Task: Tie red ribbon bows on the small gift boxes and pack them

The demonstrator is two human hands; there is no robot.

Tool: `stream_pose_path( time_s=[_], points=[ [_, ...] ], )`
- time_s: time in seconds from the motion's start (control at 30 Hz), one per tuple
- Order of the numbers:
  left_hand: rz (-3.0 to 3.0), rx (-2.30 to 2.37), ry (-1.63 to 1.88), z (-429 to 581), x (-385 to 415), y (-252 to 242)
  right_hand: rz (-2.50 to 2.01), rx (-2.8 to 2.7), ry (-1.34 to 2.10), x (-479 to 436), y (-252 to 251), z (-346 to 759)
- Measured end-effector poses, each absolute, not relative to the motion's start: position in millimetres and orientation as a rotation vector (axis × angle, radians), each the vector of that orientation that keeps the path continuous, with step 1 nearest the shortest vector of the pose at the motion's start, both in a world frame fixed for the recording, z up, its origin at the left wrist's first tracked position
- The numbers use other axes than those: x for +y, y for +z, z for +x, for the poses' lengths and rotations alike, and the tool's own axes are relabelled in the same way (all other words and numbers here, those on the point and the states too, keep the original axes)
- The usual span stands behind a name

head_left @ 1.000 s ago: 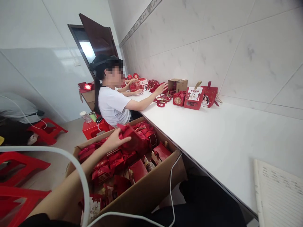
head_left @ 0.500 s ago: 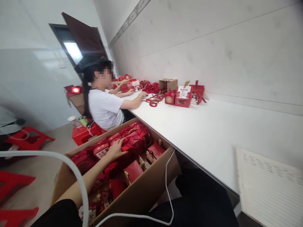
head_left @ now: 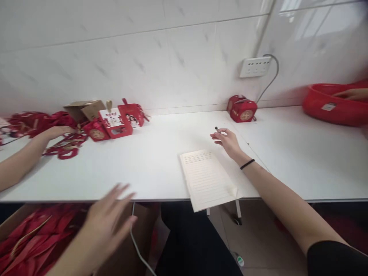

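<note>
My right hand [head_left: 228, 142] is above the white table with its fingers closed round a pen [head_left: 216, 129], whose dark end sticks up past the fingertips. Just left of that hand lies a lined notebook [head_left: 209, 180] with rows of handwriting at its top; its lower edge hangs over the table edge. My left hand [head_left: 107, 220] is blurred by motion, fingers spread and nothing in it. It hovers near the table's front edge, beside a cardboard carton [head_left: 123, 245] of red gift boxes and ribbons [head_left: 37, 237].
Red gift boxes [head_left: 116, 122] stand at the back left, near a small brown carton [head_left: 86, 109]. Another person's arm [head_left: 25, 161] reaches among red ribbons [head_left: 67, 145]. A red box [head_left: 242, 109] stands below a wall socket [head_left: 255, 67]. Someone's hand is in a red basin [head_left: 324, 103].
The view has swung right from the carton to the notebook. My left hand has come off the boxes in the carton. My right hand with the pen has come into view.
</note>
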State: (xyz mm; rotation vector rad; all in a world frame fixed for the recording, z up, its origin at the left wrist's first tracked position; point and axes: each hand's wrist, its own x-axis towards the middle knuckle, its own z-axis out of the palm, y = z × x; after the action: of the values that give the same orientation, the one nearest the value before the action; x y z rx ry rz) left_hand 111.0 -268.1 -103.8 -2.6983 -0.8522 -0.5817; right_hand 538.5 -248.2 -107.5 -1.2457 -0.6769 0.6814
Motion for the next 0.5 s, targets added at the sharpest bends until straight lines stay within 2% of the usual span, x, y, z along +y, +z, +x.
stream_pose_path(
  time_s=[0.1, 0.2, 0.3, 0.43, 0.5],
  points=[
    [-2.935, -0.183, -0.555, 221.5, -289.8, -98.8, -1.280, -0.695, 0.573, -262.8, -115.0, 540.2],
    [-2.942, 0.261, -0.625, 292.9, -301.9, -109.1, -1.400, -0.756, 0.534, -283.1, -125.2, 546.2],
    [-2.928, 0.419, -0.735, 329.4, -299.5, -121.4, -1.404, -0.746, 0.609, -294.6, -130.8, 553.9],
    [-3.005, 0.378, -0.861, 344.3, -292.1, -135.9, -1.253, -0.695, 0.751, -288.9, -128.1, 557.0],
    [-3.051, 0.332, -1.025, 344.7, -290.6, -143.2, -1.319, -0.754, 0.770, -284.3, -125.8, 554.6]
  ],
)
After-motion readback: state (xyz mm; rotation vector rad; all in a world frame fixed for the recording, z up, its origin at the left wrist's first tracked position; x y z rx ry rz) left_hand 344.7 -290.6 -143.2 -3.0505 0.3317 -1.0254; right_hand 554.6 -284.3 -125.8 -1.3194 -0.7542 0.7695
